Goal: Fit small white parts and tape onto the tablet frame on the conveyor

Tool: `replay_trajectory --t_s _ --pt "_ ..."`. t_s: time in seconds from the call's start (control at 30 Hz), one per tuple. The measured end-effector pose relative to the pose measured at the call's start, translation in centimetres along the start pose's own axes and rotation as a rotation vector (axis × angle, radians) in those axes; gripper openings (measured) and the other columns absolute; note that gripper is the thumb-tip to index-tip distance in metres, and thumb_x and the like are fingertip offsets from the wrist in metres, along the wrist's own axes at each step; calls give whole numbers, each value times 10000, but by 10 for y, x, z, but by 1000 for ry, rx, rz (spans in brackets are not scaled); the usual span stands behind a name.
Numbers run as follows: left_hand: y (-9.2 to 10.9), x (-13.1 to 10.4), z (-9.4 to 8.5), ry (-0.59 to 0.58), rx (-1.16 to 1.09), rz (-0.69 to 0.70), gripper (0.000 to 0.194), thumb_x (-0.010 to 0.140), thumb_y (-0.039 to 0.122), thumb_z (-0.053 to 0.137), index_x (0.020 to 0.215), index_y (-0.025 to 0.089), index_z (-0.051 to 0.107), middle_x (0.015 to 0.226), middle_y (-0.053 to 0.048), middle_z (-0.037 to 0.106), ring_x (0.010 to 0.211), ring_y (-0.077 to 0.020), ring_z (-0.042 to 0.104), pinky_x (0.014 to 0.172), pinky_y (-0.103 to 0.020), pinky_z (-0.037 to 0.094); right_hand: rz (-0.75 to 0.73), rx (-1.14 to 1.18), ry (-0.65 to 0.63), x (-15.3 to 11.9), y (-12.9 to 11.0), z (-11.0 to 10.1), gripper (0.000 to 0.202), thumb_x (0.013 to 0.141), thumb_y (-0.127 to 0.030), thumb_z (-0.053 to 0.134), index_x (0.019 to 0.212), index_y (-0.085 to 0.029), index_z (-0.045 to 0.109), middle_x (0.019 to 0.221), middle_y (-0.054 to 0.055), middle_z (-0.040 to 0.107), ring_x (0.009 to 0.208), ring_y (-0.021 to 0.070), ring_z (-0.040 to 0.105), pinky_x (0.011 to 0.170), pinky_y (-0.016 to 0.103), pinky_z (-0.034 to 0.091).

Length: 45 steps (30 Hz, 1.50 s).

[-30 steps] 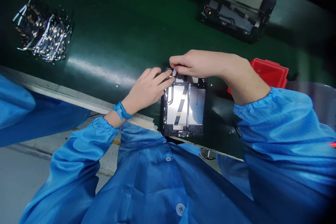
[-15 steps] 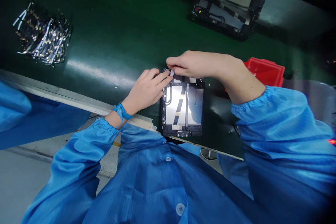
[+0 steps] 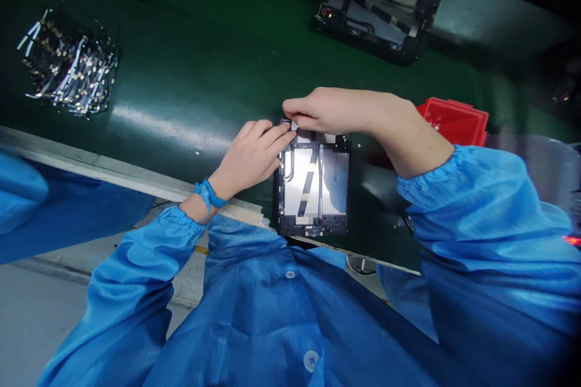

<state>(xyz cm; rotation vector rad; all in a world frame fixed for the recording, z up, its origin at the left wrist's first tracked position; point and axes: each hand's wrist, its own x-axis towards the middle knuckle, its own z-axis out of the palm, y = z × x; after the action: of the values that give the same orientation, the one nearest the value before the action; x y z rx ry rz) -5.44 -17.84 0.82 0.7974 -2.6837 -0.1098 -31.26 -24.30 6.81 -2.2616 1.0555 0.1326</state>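
An open tablet-like device with a silvery panel and black frame lies at the table's front edge. At its upper left corner is a small pale strip, between the fingertips of both hands. My left hand comes in from the left, its fingers bent and closed together at that corner; what they grip is too small to make out. My right hand reaches over the device's top edge, thumb and fingers pinched at the strip, partly hiding the top of the device.
A pile of thin black and silver flex cables lies at the left on the green table. Another open device is at the back. A red tray sits beyond my right forearm. Blue cloth shows at far left.
The pale strip now shows shorter and lower between my fingers. Both hands stay at the same corner of the device; the whole view has shifted slightly.
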Motion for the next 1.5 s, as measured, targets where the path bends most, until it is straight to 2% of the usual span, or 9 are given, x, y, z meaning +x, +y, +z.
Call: replay_trajectory --t_s 0.17,0.33,0.57,0.9,1.27,1.5 --pt "0 0 -1 13 -37 -32 482 1018 96 523 1477 104 671 1472 -170 713 1268 -341 596 1055 -498 490 65 -41 -75 -5 -9 -8 253 1126 -381 451 1084 -181 601 844 43 609 704 139 448 721 319 278" --pt "0 -2 0 8 -17 0 474 1038 109 538 1488 157 680 1564 -145 674 1279 -343 581 1051 -522 493 3 26 -36 -9 -2 -10 267 1133 -391 447 1085 -178 599 869 45 613 763 147 468 742 314 272" --pt "0 0 0 -10 -7 -10 400 1101 149 511 1442 186 716 1550 -143 683 1292 -343 583 1059 -542 491 -5 27 -52 -7 -2 -8 194 1050 -360 601 1030 -167 605 797 17 574 725 119 428 743 305 262" --pt "2 -2 1 -24 -34 -9 380 1138 178 490 1447 189 711 1534 -155 683 1301 -340 591 1052 -546 488 -51 144 -109 -4 9 -10 202 1037 -361 642 1028 -160 630 843 12 602 755 106 462 747 285 300" --pt "3 -3 1 -20 -32 -2 400 1123 150 497 1465 188 700 1541 -158 677 1313 -342 592 1050 -544 490 -59 119 -126 -1 11 -9 220 1043 -384 618 1021 -165 626 835 8 603 740 106 450 736 289 296" --pt "3 -4 7 -17 -51 -27 521 1100 136 484 1603 168 615 1560 -170 666 1323 -348 588 1082 -555 481 -31 92 -125 0 5 -10 220 1039 -388 605 1034 -169 630 831 13 602 753 112 463 750 294 298"
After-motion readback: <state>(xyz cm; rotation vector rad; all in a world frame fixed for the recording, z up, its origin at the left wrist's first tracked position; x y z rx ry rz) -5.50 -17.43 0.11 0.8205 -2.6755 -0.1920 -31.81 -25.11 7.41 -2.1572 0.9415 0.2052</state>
